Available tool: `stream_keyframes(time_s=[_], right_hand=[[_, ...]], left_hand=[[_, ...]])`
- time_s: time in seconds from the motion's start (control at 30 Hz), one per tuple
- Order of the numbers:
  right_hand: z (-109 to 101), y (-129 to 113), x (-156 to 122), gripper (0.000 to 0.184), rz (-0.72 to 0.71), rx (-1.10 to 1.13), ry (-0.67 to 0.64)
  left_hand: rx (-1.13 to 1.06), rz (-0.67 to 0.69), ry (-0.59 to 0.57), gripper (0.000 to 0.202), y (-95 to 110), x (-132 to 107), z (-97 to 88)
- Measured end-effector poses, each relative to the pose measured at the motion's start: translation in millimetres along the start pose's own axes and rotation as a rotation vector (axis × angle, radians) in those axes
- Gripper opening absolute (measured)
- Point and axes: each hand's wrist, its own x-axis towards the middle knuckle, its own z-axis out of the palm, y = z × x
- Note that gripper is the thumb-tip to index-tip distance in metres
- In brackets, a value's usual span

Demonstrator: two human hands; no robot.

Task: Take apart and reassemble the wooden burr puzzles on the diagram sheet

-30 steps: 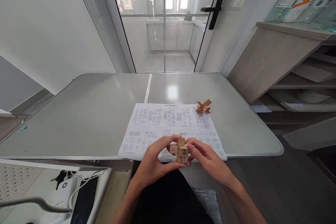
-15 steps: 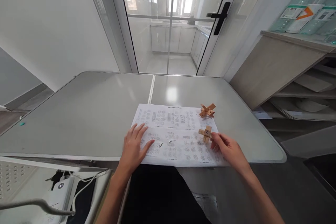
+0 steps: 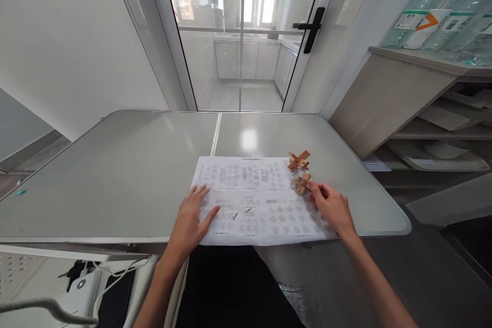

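A white printed sheet with rows of small puzzle diagrams lies near the table's front edge. My left hand rests flat on its left side, fingers spread. At the sheet's right side, my right hand pinches a wooden burr puzzle by its right end, between thumb and fingers. A dark mark shows on that puzzle's face. Just behind it, at the sheet's far right corner, sits a second wooden burr puzzle, touched by neither hand.
The grey table spreads left and back toward a glass door. Shelves with clear plastic bottles stand at the right. Below left, a white drawer or tray holds a white device and cables.
My right hand has moved the held puzzle away from me, closer to the second one, and turned it. The left hand stays on the sheet. The camera view has shifted slightly.
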Motion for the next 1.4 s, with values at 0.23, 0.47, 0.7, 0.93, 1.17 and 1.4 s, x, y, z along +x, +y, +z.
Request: stream_keyframes(time_s=[0.23, 0.47, 0.7, 0.93, 1.17, 1.4], right_hand=[[4, -2, -5, 0.067, 0.003, -0.027, 0.008], [2, -1, -11, 0.071, 0.083, 0.208, 0.038], [4, 4, -13, 0.067, 0.066, 0.270, 0.040], [4, 8, -11, 0.065, 0.047, 0.259, 0.029], [5, 9, -11, 0.064, 0.034, 0.266, 0.021], [4, 8, -12, 0.064, 0.040, 0.272, 0.016]], left_hand=[[0.031, -0.125, 0.039, 0.069, -35, 27, -25.8], [0.047, -0.149, 0.035, 0.067, -36, 30, -29.7], [-0.031, -0.215, 0.026, 0.065, -36, 25, -34.7], [-0.121, -0.203, 0.028, 0.055, -32, 25, -39.1], [-0.144, -0.204, 0.030, 0.054, -32, 25, -40.5], [-0.142, -0.254, 0.014, 0.053, -24, 24, -44.9]])
